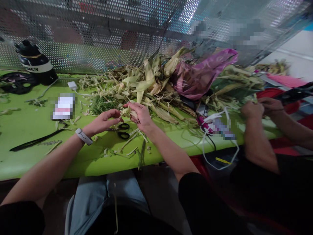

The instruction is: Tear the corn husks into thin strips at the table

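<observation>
Pale yellow-green corn husk pieces [126, 112] are gripped in my right hand [142, 118], its fingers curled around them above the table. My left hand [107, 121], with a pale watch band on the wrist, is close by on the left. Its thumb and fingers are apart, and the fingertips reach the edge of the husk pieces. Just below the hands lie scissors with black handles [123, 130], their blades partly hidden. A bundle of thin green strands [104, 105] lies behind my left hand. Beyond my right hand rises a big heap of dry corn husks [146, 78].
The green table [80, 160] bears scattered scraps, a phone [64, 107], a black strap [36, 141], a white charger [72, 85] and a dark bottle [36, 63]. A purple plastic bag [195, 76] rests on the husks. At right, a co-worker's hands [254, 109] work beside a white cord [203, 147].
</observation>
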Demonstrator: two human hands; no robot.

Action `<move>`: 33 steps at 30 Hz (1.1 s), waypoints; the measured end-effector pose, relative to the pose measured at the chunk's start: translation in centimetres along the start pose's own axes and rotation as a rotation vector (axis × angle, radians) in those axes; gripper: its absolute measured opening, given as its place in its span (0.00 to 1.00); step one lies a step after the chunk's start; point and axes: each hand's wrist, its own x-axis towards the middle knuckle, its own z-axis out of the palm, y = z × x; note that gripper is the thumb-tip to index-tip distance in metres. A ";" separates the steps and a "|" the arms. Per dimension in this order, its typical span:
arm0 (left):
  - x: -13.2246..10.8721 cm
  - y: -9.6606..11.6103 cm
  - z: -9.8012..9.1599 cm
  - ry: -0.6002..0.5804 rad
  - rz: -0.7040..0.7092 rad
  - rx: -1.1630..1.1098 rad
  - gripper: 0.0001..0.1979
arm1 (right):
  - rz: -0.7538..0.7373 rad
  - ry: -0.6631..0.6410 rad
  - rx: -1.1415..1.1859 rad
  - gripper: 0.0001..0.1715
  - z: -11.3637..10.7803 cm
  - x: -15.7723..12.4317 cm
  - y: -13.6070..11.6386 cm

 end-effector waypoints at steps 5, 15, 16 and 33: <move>-0.1 0.2 0.3 0.030 -0.034 -0.046 0.10 | 0.011 -0.003 -0.021 0.17 0.4 -0.4 -0.3; 0.0 0.1 0.1 -0.006 -0.023 -0.043 0.14 | -0.006 -0.055 0.012 0.18 -0.2 -0.1 0.0; 0.0 0.1 0.3 -0.019 -0.025 -0.045 0.14 | 0.001 -0.060 0.017 0.18 -0.1 -0.1 0.0; 0.0 -0.8 0.5 -0.030 -0.118 -0.293 0.19 | 0.060 -0.152 0.023 0.24 0.5 -0.5 0.5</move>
